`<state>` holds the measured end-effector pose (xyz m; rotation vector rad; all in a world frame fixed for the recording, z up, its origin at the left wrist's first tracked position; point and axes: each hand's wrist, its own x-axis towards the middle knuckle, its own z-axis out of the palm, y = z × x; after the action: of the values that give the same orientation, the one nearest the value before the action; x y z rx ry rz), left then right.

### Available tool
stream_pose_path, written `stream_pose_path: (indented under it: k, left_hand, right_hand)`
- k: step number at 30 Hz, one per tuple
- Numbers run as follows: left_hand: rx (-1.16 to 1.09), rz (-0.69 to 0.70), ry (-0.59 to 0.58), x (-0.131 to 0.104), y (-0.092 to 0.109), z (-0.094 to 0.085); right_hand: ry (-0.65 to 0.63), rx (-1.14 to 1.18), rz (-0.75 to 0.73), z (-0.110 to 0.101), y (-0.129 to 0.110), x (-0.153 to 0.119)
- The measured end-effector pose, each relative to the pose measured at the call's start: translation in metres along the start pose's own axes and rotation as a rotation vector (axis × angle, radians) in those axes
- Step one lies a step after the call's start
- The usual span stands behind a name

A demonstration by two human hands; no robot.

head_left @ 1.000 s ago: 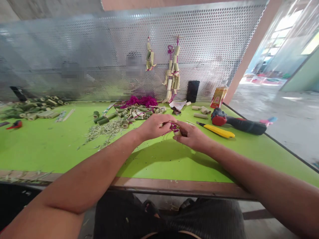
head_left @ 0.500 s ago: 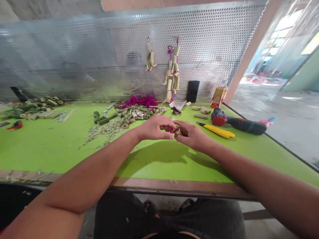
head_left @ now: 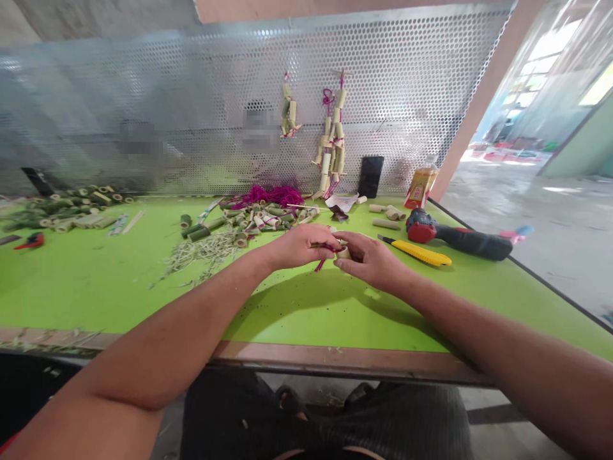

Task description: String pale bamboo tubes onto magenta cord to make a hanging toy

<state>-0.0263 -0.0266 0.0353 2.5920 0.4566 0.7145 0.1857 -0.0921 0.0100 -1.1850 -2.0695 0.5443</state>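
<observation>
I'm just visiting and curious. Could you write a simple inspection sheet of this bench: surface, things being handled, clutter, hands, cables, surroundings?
Surface: green tabletop with a wooden front edge.
Things handled: pale bamboo piece and purple cord.
Clutter: shavings beside a bamboo pile; yellow cutter near a power tool.
Hands: left hand pinches the purple cord; right hand holds the pale bamboo piece.
Cables: nothing seen.
Surroundings: perforated metal panel behind, strung bamboo pieces hanging against it; bare floor beyond the right edge.
</observation>
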Motion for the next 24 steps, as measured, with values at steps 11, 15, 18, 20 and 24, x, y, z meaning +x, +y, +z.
stream_pose_path:
  k: [11, 15, 18, 20, 24]
  left_hand:
    - [-0.201, -0.199, -0.138, 0.0, 0.003, 0.007]
    - [-0.283, -0.317, -0.055, 0.002, 0.009, 0.012]
    - [-0.357, -0.361, 0.112, 0.003, 0.011, 0.017]
    - [-0.407, -0.38, 0.171, 0.004, 0.011, 0.021]
    - [-0.462, -0.401, 0.224, 0.004, 0.009, 0.023]
  right_hand:
    - [-0.016, 0.003, -0.042, 0.002, 0.005, -0.002]
    - [-0.026, -0.01, -0.034, 0.001, 0.005, -0.001]
    - [-0.022, -0.008, -0.022, 0.001, 0.005, -0.001]
    - [-0.028, -0.008, -0.018, 0.001, 0.005, -0.001]
    - [-0.025, 0.013, -0.005, 0.003, 0.005, -0.001]
